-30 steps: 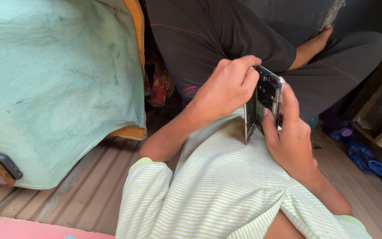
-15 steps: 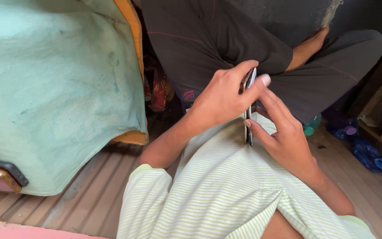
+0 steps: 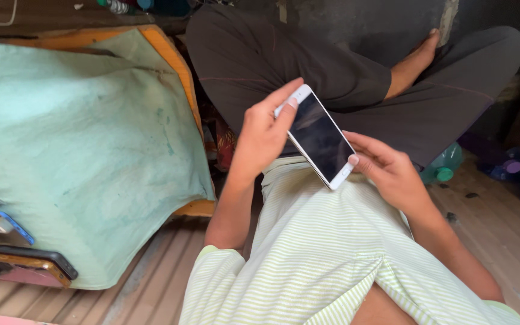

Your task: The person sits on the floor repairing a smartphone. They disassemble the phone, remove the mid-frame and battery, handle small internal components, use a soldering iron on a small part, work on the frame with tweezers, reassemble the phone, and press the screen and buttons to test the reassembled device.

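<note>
1. Far left, lower edge of the frame: a dark phone lies flat at the near corner of a low wooden table, with a blue-tipped tool just above it. I leave these alone.
2. Left half: a pale green cloth drapes the table top and hangs over its near edge.
3. Centre: my left hand grips the upper end of the white smartphone, fingers curled narrow around its edge, thumb pressed on the top corner.
4. Centre, slightly right: the smartphone sits between both hands, dark screen facing up, tilted with its lower end toward my lap, above the green-striped shirt.
5. Right of centre: my right hand supports the lower end, fingers closed narrow beneath it, fingertips on the bottom corner.
6. Handling note, my judgement: the hold is best kept by the edges only, with both ends supported and no pressure on the glass, so the handset cannot slip or twist.
7. Upper right: crossed legs in dark trousers; a green-capped bottle lies on the plank floor beside them.
</note>
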Motion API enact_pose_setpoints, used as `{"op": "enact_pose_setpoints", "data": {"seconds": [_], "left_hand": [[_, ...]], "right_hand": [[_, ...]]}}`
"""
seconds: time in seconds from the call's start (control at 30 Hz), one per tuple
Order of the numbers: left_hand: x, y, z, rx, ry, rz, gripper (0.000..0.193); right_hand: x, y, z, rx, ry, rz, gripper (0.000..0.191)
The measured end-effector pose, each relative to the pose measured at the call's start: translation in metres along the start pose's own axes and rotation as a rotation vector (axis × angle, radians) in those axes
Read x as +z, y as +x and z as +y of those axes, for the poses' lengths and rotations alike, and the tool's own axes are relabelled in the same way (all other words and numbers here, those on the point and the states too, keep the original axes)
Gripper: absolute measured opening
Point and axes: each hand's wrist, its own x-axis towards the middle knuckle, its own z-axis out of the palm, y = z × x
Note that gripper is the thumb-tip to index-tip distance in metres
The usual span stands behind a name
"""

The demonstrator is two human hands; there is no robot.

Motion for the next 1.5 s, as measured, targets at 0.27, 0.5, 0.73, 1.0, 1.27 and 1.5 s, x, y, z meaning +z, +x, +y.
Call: {"op": "enact_pose_setpoints", "data": {"seconds": [0.27,0.5,0.73,1.0,1.27,1.5], "left_hand": [[-0.004,0.013,-0.005,0.195,-0.253,-0.072,0.038],[-0.018,-0.007,0.012,0.069,-0.284,-0.278,0.039],[-0.012,-0.021,0.012,0.137,-0.114,-0.364,0.019],[-0.003,-0.023,0.015,0.216,-0.09,-0.389,0.017],[0.01,-0.023,0.023,0.354,-0.121,-0.322,0.016],[0.019,-0.027,0.032,0.571,-0.063,-0.187,0.018]], "right_hand": [[-0.015,0.015,-0.012,0.048,0.148,0.075,0.034],[-0.001,-0.029,-0.036,-0.155,-0.402,0.202,0.032],[-0.008,-0.045,-0.045,-0.311,-0.511,0.091,0.022],[0.003,-0.035,-0.046,-0.602,-0.589,0.095,0.027],[0.002,-0.03,-0.057,-0.814,-0.703,0.198,0.018],[0.001,-0.017,-0.067,-0.992,-0.689,0.256,0.022]]}}
